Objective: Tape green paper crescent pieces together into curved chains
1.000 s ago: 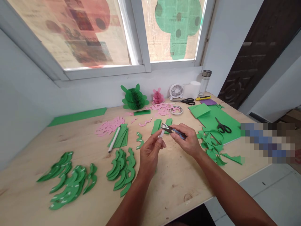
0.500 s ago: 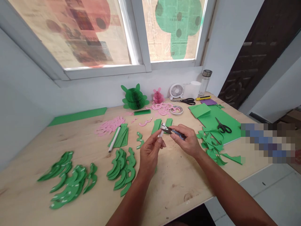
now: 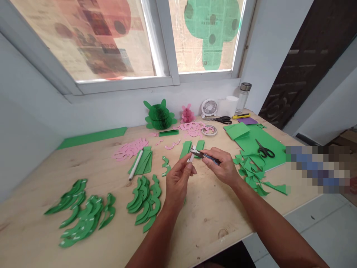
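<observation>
My left hand [image 3: 180,175] pinches a narrow white strip [image 3: 191,158] between thumb and fingers. Closed around the handle of small dark snips [image 3: 208,156] is my right hand [image 3: 221,165]; the blades point left and meet the strip's upper end, where small white bits show. Two green paper strips [image 3: 185,149] lie on the table just behind the hands. A short wavy green piece with white marks [image 3: 166,166] rests left of my left hand, and stacked wavy green pieces [image 3: 142,197] lie further left.
White-marked green pieces [image 3: 86,219] lie at the left. A white pen [image 3: 136,165] rests on green strips. Behind are pink cutouts [image 3: 131,149], a tape roll [image 3: 209,130], a green paper figure [image 3: 160,115] and a fan [image 3: 209,108]. Black scissors [image 3: 264,149] and green scraps [image 3: 251,169] are right.
The snips' blades have shifted very slightly at the top of the white strip. Both hands otherwise keep nearly the same position and hold.
</observation>
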Demonstrator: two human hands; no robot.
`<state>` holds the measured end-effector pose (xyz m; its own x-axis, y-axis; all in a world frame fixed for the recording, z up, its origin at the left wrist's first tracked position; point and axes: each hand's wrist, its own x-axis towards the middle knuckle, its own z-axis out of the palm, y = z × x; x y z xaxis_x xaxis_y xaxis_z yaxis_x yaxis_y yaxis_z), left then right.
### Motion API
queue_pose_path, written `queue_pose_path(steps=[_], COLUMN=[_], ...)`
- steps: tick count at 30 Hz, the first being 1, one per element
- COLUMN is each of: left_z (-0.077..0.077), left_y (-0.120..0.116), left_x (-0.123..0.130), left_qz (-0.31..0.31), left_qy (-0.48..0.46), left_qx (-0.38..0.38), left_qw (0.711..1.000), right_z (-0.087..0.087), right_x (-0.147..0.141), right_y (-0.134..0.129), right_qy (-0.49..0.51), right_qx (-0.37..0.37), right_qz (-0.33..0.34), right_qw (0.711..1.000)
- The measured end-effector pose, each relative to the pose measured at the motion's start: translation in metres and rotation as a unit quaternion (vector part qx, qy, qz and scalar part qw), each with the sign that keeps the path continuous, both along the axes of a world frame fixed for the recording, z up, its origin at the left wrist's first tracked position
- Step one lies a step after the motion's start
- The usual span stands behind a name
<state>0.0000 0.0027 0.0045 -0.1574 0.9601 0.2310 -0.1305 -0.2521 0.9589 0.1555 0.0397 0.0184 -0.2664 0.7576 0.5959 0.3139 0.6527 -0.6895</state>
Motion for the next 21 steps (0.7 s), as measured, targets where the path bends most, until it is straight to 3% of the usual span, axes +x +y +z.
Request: queue_pose_path(steps=[21], left_z=[0.0013], left_y=[0.0004], left_x=[0.0006], left_qz=[-0.007], left_qy=[-0.017], left_qx=[-0.011], left_qw=[1.0], right_z=[-0.0012], right_x=[-0.0023], right_y=[-0.0001], right_qy=[-0.004], right_qx=[0.016], right_qz=[-0.019], right_qw=[1.0])
